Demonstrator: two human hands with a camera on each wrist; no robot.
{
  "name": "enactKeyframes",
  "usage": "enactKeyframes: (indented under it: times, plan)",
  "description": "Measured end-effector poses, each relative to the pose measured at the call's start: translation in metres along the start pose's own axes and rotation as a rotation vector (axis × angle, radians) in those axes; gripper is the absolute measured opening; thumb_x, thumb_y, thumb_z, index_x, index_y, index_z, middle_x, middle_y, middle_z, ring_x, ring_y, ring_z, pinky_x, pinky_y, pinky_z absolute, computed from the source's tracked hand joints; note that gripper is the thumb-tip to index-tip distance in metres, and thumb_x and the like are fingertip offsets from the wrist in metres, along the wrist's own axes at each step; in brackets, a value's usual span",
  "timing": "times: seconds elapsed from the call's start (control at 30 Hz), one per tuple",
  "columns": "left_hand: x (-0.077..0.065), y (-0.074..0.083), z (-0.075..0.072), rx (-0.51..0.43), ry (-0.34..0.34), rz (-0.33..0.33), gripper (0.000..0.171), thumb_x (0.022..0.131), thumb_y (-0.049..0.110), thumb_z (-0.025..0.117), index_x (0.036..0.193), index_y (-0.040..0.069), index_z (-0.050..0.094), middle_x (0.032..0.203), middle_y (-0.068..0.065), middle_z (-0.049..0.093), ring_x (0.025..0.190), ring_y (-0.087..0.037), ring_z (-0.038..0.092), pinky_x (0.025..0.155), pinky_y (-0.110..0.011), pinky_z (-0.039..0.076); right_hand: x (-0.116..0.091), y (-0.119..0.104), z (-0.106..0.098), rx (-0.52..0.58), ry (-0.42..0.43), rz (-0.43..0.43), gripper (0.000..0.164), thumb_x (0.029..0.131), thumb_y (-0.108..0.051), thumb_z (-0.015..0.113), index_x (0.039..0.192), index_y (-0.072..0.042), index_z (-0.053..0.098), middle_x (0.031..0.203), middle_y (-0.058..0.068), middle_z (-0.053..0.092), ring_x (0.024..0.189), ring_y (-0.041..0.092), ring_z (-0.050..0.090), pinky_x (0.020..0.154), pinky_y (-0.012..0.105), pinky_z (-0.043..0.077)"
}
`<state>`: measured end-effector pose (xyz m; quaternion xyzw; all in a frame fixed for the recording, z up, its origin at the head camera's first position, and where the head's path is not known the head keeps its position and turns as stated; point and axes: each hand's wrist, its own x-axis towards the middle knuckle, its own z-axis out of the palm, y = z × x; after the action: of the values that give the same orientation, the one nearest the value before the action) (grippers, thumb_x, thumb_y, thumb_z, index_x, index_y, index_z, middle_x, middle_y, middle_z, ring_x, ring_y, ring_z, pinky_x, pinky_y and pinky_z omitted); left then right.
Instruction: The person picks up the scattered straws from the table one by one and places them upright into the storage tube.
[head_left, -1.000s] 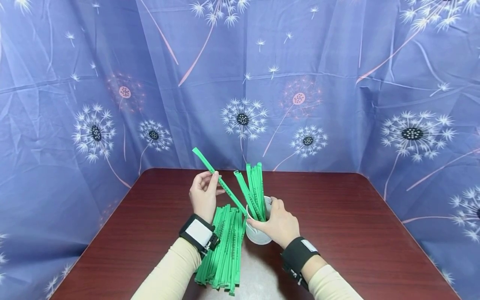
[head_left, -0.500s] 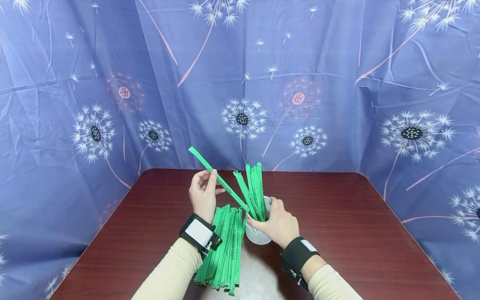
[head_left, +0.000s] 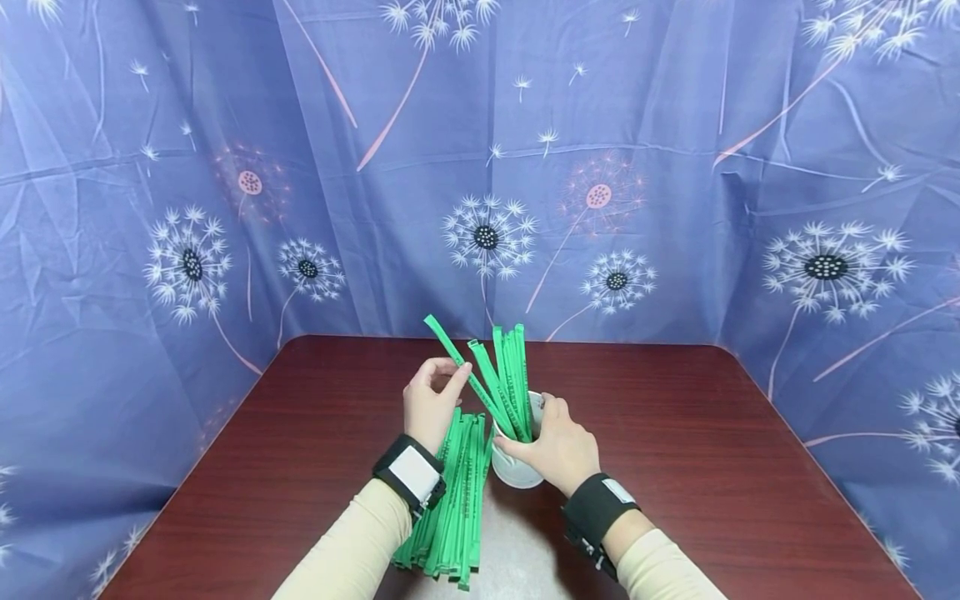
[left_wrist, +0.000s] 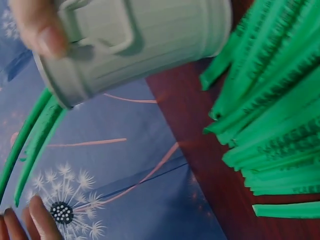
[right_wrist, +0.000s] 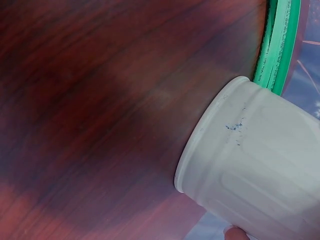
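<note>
In the head view my left hand (head_left: pixel 431 404) pinches one green wrapped straw (head_left: pixel 444 337) between thumb and fingers. That straw slants, its lower end inside the rim of a white ribbed cup (head_left: pixel 516 473). Other green straws (head_left: pixel 513 375) stand in the cup, leaning left and upright. My right hand (head_left: pixel 562 446) grips the cup around its side near the rim. The left wrist view shows the handle (left_wrist: pixel 131 30) on the cup's side and my right thumb (left_wrist: pixel 40 30). In the right wrist view the cup wall (right_wrist: pixel 250 150) covers most of the right fingers.
A heap of green wrapped straws (head_left: pixel 461 508) lies left of the cup, partly under my left forearm. One straw (left_wrist: pixel 287 210) lies at its edge in the left wrist view. A blue dandelion-print curtain (head_left: pixel 390 167) surrounds the dark red wooden table (head_left: pixel 675 433).
My left hand has moved right and slightly down, and the pinched straw has slid lower into the cup, steeper than before. The right hand and cup have stayed still.
</note>
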<state>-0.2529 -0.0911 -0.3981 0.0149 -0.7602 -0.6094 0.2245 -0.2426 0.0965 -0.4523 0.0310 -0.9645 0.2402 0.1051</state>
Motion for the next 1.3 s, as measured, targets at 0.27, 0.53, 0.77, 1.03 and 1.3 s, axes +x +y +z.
enactKeyframes:
  times: [0.27,0.53,0.77,1.03,1.3]
  plan:
    - [-0.007,-0.017,0.007,0.342,-0.141,0.035,0.019,0.088,0.036,0.074,0.093,0.017,0.072,0.092,0.001,0.072,0.083,-0.016,0.064,0.072,-0.032,0.051,-0.002,0.000,-0.001,0.002,0.003,-0.004,0.104,0.068,-0.075,0.072,0.140,-0.005,0.044,0.116,0.010,0.059,0.078,0.028,0.068,0.063,0.043,0.051]
    - [-0.014,-0.024,0.008,0.439,-0.281,0.052,0.018,0.088,0.033,0.074,0.095,0.017,0.073,0.092,0.002,0.073,0.092,-0.021,0.068,0.076,-0.036,0.053,-0.002,0.000,0.002,-0.004,0.010,-0.013,0.105,0.068,-0.076,0.070,0.140,-0.004,0.044,0.116,0.010,0.059,0.073,0.026,0.067,0.060,0.040,0.050]
    - [-0.008,-0.033,-0.004,0.644,-0.305,-0.003,0.020,0.088,0.035,0.074,0.100,0.019,0.075,0.096,0.000,0.074,0.088,-0.022,0.069,0.070,-0.040,0.053,-0.001,0.001,0.000,0.013,0.002,-0.013,0.105,0.068,-0.076,0.070,0.140,-0.005,0.043,0.118,0.010,0.059,0.077,0.027,0.068,0.061,0.041,0.050]
    - [0.004,-0.073,-0.033,0.978,-0.320,-0.191,0.029,0.082,0.019,0.079,0.104,0.002,0.070,0.104,-0.021,0.067,0.097,-0.042,0.065,0.076,-0.058,0.054,0.000,0.001,0.001,0.011,-0.007,-0.011,0.105,0.068,-0.076,0.070,0.141,-0.005,0.043,0.119,0.010,0.059,0.077,0.026,0.068,0.063,0.042,0.050]
    - [0.005,-0.093,-0.043,0.902,-0.384,-0.206,0.018,0.080,0.005,0.071,0.064,0.007,0.062,0.065,-0.004,0.060,0.064,-0.023,0.059,0.059,-0.040,0.049,0.000,0.001,0.000,0.000,0.005,-0.013,0.105,0.068,-0.076,0.070,0.141,-0.005,0.043,0.118,0.010,0.059,0.077,0.027,0.068,0.063,0.043,0.051]
